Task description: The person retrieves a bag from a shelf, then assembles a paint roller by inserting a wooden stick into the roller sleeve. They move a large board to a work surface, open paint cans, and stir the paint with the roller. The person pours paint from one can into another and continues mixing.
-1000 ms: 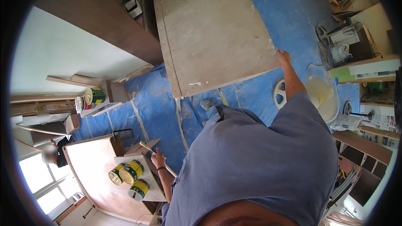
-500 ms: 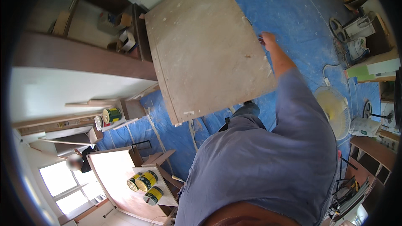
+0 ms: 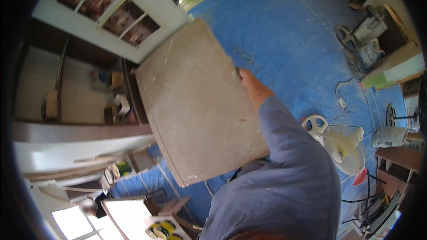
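Right hand (image 3: 251,84) has shifted from the near corner to midway up the right edge of the board (image 3: 200,106), ahead-left above blue sheeting (image 3: 280,35), putting that stretch in reach; fingers hidden so can't tell grip, left hand out of view

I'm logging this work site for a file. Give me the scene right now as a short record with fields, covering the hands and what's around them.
Right hand: at the right edge of the board; whether it grips is unclear
Left hand: not in view
Board surface: broad, flat, greyish-brown, with pale spots
Floor: covered by a blue sheet
Right side: fan with a yellow centre
Left side: shelf with boxes
Lower left: yellow-and-dark cans; another person, partly visible
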Available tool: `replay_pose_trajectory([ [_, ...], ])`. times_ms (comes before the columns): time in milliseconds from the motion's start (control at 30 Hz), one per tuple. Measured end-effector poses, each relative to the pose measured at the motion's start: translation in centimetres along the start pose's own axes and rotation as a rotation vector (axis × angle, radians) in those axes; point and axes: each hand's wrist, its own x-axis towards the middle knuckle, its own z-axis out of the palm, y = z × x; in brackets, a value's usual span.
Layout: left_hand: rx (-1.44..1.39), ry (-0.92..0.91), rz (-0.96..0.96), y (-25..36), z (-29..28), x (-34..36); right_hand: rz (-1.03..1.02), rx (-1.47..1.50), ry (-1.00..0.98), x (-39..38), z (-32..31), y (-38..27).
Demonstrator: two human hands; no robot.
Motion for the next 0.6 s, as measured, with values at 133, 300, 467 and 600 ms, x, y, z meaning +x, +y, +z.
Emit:
replay_pose_trajectory([
  [133,0.032,-0.005,-0.009,4.5,-1.2,1.1,0.091,0.039,0.105,-4.3,3.7,1.1],
  [300,0.053,-0.043,0.035,7.4,-1.3,4.4,0.017,0.069,0.218,-2.1,2.4,1.0],
  [467,0.046,-0.072,0.074,8.1,-1.2,6.3,-0.339,-0.026,0.504,-1.3,1.4,2.1],
  [600,0.036,-0.054,0.051,7.4,-1.0,5.7,-0.188,-0.092,0.363,-3.8,1.8,2.4],
])
